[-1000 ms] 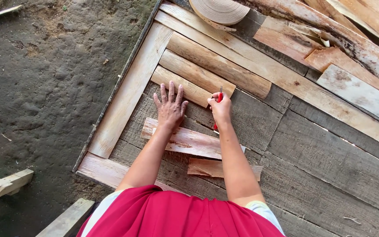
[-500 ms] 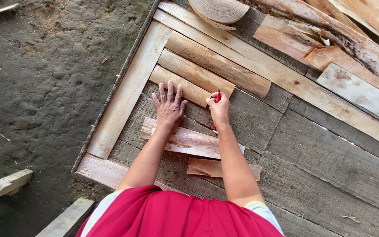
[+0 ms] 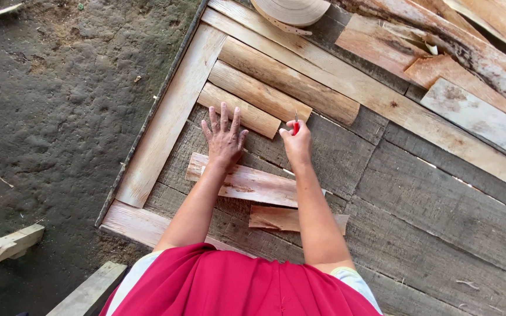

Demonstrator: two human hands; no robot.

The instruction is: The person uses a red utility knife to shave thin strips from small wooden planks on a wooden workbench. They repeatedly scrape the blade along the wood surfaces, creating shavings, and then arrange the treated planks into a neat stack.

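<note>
A short, pale wooden plank (image 3: 239, 109) lies on the grey weathered board platform (image 3: 428, 199), the nearest of three similar short planks set side by side in a slanted row. The left hand (image 3: 225, 136) rests flat just below its lower edge, fingers spread wide, fingertips touching or nearly touching the wood. The right hand (image 3: 297, 142) sits just beside that plank's right end, fingers curled tight round a small red-handled tool (image 3: 294, 125) whose thin metal tip points upward; it may be a pencil or an awl, too small to tell.

Under the forearms lie two rough reddish offcuts, the larger (image 3: 247, 182) beneath the left wrist, the smaller (image 3: 288, 217) nearer the body. One long pale board (image 3: 168, 120) runs along the platform's left edge, another long board (image 3: 376, 96) slants above the three planks. A coil of light wood strip (image 3: 291, 10) sits at the top edge. More rough slabs are stacked at the upper right. Bare dark earth (image 3: 60, 105) lies to the left.
</note>
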